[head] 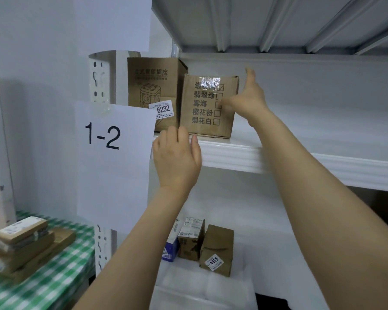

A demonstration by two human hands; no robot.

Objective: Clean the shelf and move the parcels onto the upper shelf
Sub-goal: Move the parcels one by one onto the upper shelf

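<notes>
Parcel w/ checkbox print (205, 108) sits on upper shelf (233, 153), front-left, just beside taller box (152, 86). Your R hand (249, 101) lies flat vs. its right side, fingers straight, thumb across front face; no clasp. Your L hand (177, 157) is at shelf lip below parcel's corner, fingers relaxed, holding nothing. Three small parcels (216, 249) stand on lower shelf (267, 231).
</notes>
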